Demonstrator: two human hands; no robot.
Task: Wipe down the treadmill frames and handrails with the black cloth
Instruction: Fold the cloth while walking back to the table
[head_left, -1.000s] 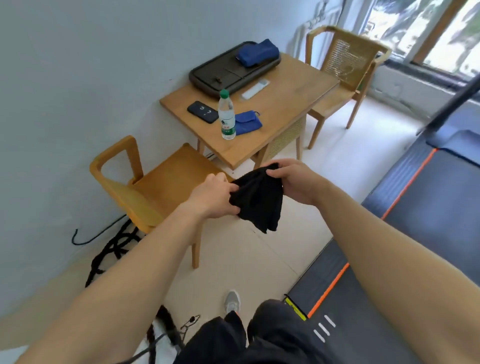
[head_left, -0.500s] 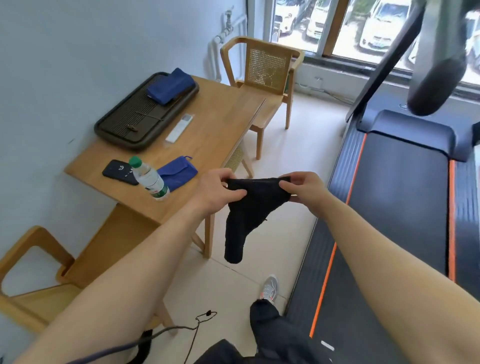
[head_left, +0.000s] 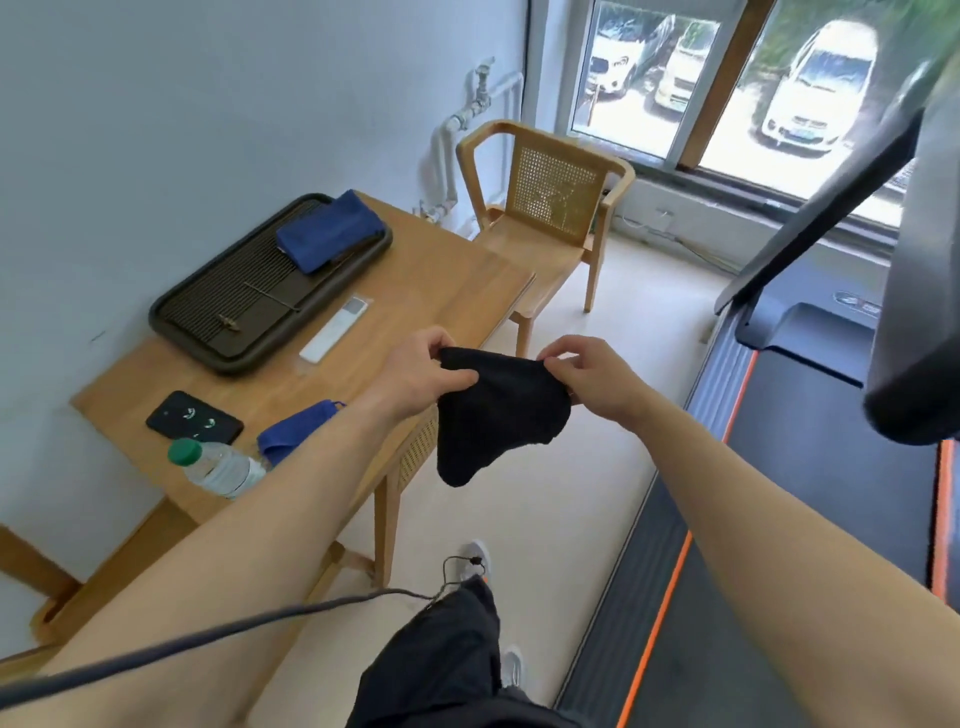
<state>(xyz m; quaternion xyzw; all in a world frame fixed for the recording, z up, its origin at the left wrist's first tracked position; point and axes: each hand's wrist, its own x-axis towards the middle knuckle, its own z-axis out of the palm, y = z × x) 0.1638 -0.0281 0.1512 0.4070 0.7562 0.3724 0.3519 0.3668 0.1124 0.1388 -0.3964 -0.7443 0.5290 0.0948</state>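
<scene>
Currently pinches black cloth (head_left: 498, 415) between left hand (head_left: 421, 371) and right hand (head_left: 587, 374), apart from treadmill handrail (head_left: 924, 312); wiping apparently unstarted.

A pale bluish-white wall (head_left: 156, 104) runs along the left, with a white pipe (head_left: 470, 111) climbing it near the corner. A wooden worktop (head_left: 441, 280) stands against the wall, and a wooden chair (head_left: 556, 192) with a cane back sits at its far end. The floor (head_left: 597, 493) is cream tile. Bright daylight comes through a window (head_left: 649, 78) that shows parked cars (head_left: 810, 93) outside.
</scene>
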